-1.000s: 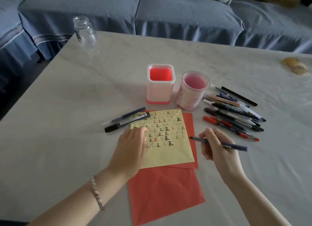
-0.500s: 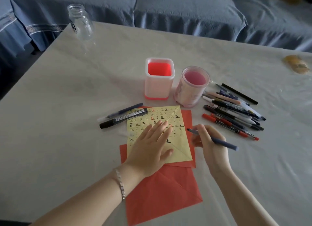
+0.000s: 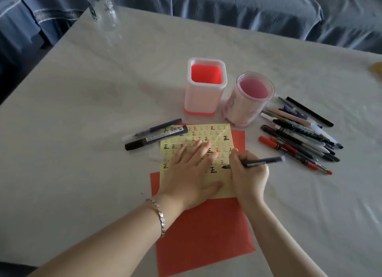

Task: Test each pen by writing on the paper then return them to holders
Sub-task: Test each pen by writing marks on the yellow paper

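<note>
A yellow paper (image 3: 222, 135) covered with rows of written marks lies on red paper (image 3: 204, 233). My left hand (image 3: 191, 174) lies flat on the yellow sheet, fingers straight. My right hand (image 3: 248, 177) grips a dark blue pen (image 3: 262, 161) with its tip down on the yellow paper near a bold black mark. Behind stand a square white holder (image 3: 203, 98) with a red inside and a round pink holder (image 3: 245, 107). A black marker (image 3: 156, 138) and a slim blue pen (image 3: 153, 129) lie at the paper's upper left.
A heap of several pens (image 3: 299, 136) lies to the right of the holders. A clear glass jar (image 3: 102, 5) stands at the far left table corner. A blue sofa (image 3: 248, 5) runs behind the table. A yellowish object (image 3: 377, 68) sits at the right edge.
My left hand slid from the paper's left edge onto its middle and flattened. My right hand brought the blue pen in from the right and set its tip on the yellow paper.
</note>
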Motion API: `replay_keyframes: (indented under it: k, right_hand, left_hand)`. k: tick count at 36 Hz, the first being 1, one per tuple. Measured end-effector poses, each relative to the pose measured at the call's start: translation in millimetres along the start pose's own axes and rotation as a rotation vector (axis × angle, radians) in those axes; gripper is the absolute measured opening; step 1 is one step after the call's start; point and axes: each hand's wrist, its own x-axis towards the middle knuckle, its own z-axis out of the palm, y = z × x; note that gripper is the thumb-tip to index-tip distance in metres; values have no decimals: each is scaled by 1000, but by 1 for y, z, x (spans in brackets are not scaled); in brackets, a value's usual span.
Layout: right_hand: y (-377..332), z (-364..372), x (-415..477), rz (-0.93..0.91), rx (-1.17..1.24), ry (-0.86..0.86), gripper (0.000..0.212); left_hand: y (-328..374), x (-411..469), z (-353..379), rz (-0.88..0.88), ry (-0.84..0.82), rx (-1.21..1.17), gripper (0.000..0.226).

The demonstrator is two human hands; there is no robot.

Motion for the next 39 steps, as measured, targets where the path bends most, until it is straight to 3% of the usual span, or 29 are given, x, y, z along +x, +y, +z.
replay_keyframes:
  k: [19, 39]
  right_hand:
    - [9, 6, -2, -156, -84, 30, 35]
    - [15, 8, 2, -182, -125, 64, 34]
  left_hand:
    - [2, 0, -2, -21, -14, -29, 84]
    - [0, 2, -1, -26, -28, -26, 86]
